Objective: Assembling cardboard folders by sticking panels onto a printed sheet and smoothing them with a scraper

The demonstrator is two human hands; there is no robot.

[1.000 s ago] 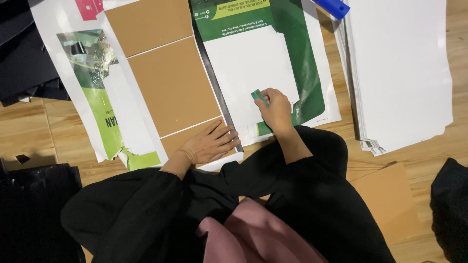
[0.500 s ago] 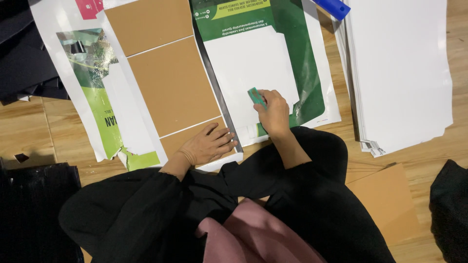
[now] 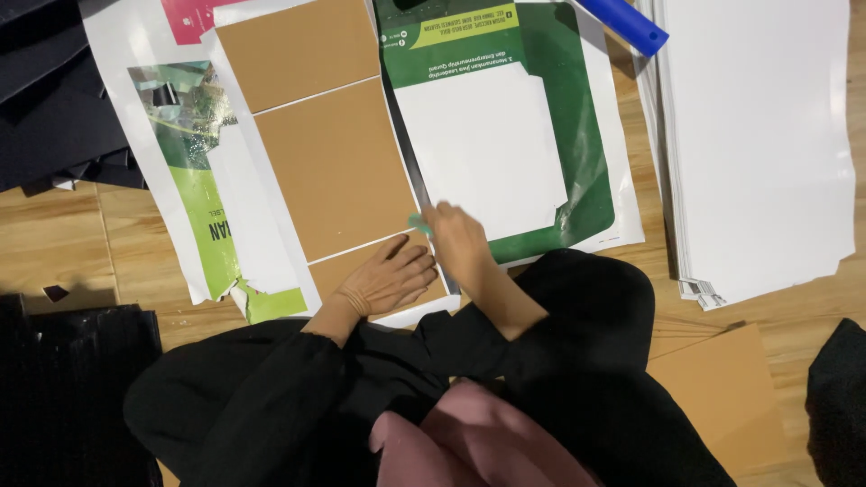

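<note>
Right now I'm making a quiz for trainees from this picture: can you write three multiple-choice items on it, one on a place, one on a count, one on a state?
1. Where does the left hand lie?
A. on the brown card panels
B. on the white paper stack
C. on the blue tube

2. How many brown card panels lie in the row?
A. one
B. three
C. six

3. What is the right hand doing?
A. lying open and empty
B. holding a small green tool
C. gripping the blue tube

Answers:
1 A, the palm lies flat on the lowest panel.
2 B, two pale gaps part them into three.
3 B, the small green tool shows at its blurred fingertips, by the green and white sheet.
</note>
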